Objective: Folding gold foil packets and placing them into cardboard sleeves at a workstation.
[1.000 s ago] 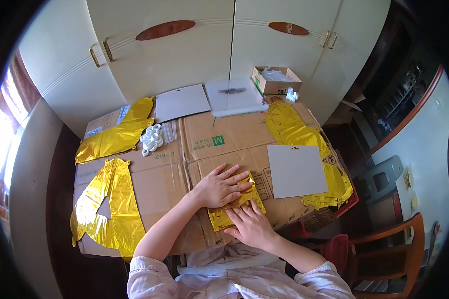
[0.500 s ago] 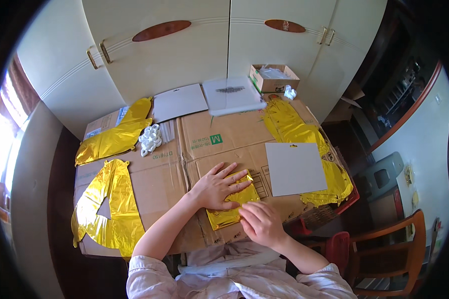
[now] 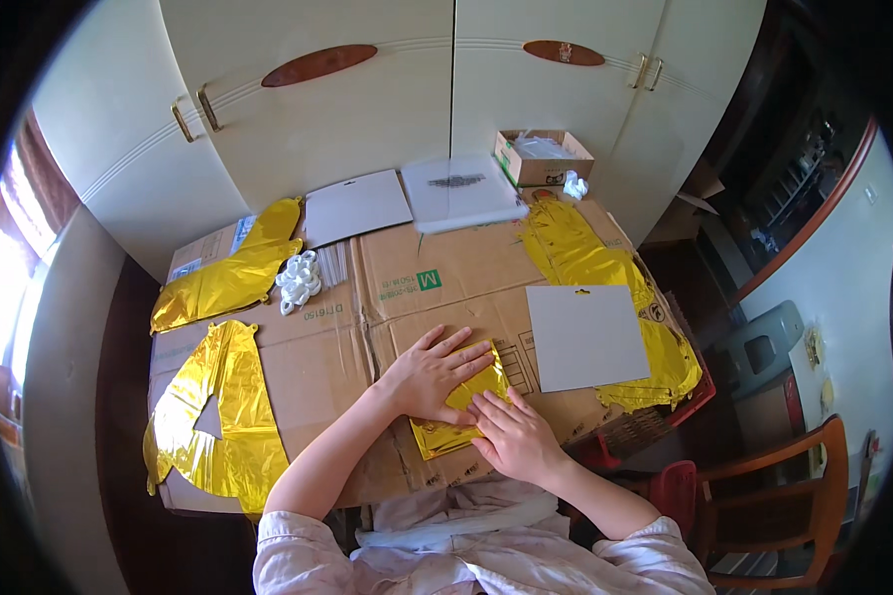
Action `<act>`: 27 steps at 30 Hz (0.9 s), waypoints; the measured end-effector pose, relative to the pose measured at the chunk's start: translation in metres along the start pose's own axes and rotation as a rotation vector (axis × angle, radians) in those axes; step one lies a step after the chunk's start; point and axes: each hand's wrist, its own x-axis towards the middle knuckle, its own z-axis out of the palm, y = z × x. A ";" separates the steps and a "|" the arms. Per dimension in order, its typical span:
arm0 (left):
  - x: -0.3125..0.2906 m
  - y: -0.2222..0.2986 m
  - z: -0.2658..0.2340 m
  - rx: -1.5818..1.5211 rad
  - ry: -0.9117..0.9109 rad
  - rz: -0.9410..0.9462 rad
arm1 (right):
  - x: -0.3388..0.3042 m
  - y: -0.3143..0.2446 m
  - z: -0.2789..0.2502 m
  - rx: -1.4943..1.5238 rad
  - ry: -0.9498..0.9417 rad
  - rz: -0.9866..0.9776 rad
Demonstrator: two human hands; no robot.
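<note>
A flat, folded packet of gold foil balloon lies on the cardboard-covered table in front of me. My left hand presses down on its upper left part, palm down with the fingers spread. On its right edge rests my right hand, fingers stretched out and laid flat near my left thumb. Parts of the packet are hidden under both hands. To the right of it lies a white card with a hanger slot. An A-shaped gold foil balloon is spread flat at the left.
Another gold foil balloon lies far left, beside white ribbon coils and thin straws. White cards and clear plastic bags are at the back, near an open box. Gold foil balloons cover the right edge.
My right hand has gone from curled fingers at the packet's right edge to flat, stretched fingers on it, slightly higher. My left hand stays pressed in place.
</note>
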 end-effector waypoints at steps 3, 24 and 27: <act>-0.001 -0.004 0.008 0.045 0.032 0.019 | 0.001 0.002 -0.002 0.040 -0.001 -0.002; 0.000 -0.001 0.003 0.029 0.044 0.055 | 0.050 0.087 0.004 0.006 0.068 0.061; -0.002 -0.002 0.008 0.006 0.118 0.062 | 0.051 0.085 0.004 0.024 0.098 0.035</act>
